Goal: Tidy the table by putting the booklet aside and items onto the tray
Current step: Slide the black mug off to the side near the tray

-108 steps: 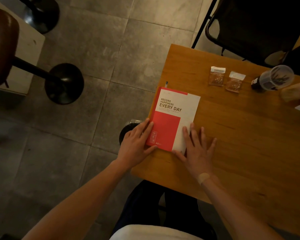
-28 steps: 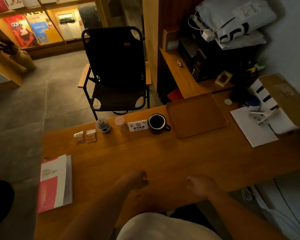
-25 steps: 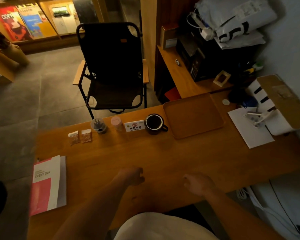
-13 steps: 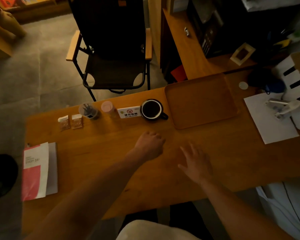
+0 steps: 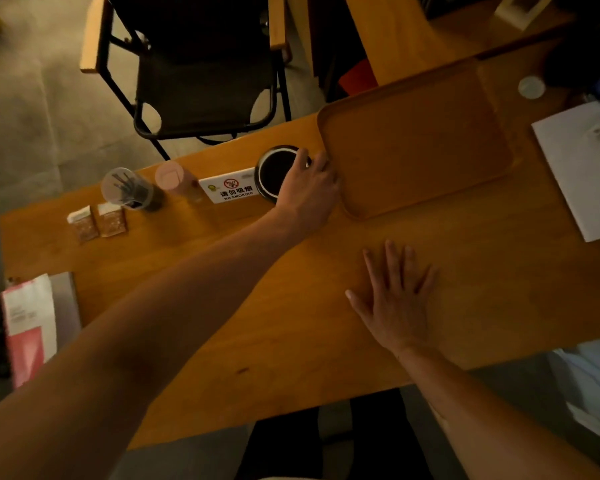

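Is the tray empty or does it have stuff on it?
Empty. The tray shows only bare wood; the cup is beside it.

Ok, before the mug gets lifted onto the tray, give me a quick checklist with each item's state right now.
1. Left hand at the mug: ok, fingers over its right rim.
2. Grip closed on the mug: cannot tell, the handle is hidden by the hand.
3. Tray has room: ok, nothing on it.
4. Path to the tray: ok, it sits just right of the mug.
5. Right hand out of the way: ok, flat on the table.
6. Mug's fill level: cannot tell, its inside is dark.
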Demonstrator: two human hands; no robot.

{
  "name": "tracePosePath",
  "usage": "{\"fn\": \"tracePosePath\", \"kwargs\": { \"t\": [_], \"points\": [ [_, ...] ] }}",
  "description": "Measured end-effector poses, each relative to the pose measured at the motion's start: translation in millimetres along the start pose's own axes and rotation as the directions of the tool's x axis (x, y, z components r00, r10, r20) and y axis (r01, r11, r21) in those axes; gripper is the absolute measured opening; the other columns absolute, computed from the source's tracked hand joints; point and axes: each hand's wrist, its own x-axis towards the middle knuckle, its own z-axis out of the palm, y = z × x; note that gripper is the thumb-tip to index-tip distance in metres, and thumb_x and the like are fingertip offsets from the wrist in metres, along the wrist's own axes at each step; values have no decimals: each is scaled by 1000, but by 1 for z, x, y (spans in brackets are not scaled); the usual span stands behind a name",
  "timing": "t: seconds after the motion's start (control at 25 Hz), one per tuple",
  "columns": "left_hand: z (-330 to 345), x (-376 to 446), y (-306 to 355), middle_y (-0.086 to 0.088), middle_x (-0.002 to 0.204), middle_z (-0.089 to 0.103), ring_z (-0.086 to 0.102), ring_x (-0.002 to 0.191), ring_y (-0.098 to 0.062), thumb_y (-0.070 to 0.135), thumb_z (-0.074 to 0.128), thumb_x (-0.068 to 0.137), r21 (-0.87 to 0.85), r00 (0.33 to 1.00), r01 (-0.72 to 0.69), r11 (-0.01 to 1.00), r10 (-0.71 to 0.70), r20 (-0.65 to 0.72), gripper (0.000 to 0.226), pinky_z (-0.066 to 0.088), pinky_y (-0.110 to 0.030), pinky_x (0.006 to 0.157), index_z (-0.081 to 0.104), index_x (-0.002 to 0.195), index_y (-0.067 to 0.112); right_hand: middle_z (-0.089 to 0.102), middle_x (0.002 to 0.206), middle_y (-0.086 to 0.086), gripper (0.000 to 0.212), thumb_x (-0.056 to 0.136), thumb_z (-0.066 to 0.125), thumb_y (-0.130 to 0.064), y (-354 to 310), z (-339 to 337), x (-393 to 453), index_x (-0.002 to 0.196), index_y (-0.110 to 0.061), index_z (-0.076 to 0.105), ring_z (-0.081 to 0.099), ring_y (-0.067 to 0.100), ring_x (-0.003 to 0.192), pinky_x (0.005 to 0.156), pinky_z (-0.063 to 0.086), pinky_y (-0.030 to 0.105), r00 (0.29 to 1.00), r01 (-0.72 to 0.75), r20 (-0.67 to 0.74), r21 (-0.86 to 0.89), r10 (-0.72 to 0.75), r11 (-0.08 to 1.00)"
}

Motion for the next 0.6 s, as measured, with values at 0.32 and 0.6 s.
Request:
{"fn": "tracePosePath", "kwargs": {
  "t": [0.32, 0.6],
  "points": [
    [9, 11, 4, -10, 131, 60, 36, 136, -35, 33, 62, 89, 142, 995, -44, 989, 31, 94, 41, 10, -61, 116, 58, 127, 17, 3, 164, 6, 79, 88, 16, -74, 3, 13, 1, 155, -33, 6, 5, 37, 149, 112, 5, 70, 995, 6, -100, -5, -6, 1000],
    [-1, -2, -4, -3, 123, 66, 41, 133, -30, 36, 64, 88, 261, 986, -164, 951, 166, 14, 36, 18, -56, 114, 62, 121, 22, 6, 164, 5, 79, 87, 18, -75, 4, 12, 1, 155, -35, 5, 5, 36, 150, 112, 6, 70, 994, 1, -106, 11, 0, 1000]
  ]
}}
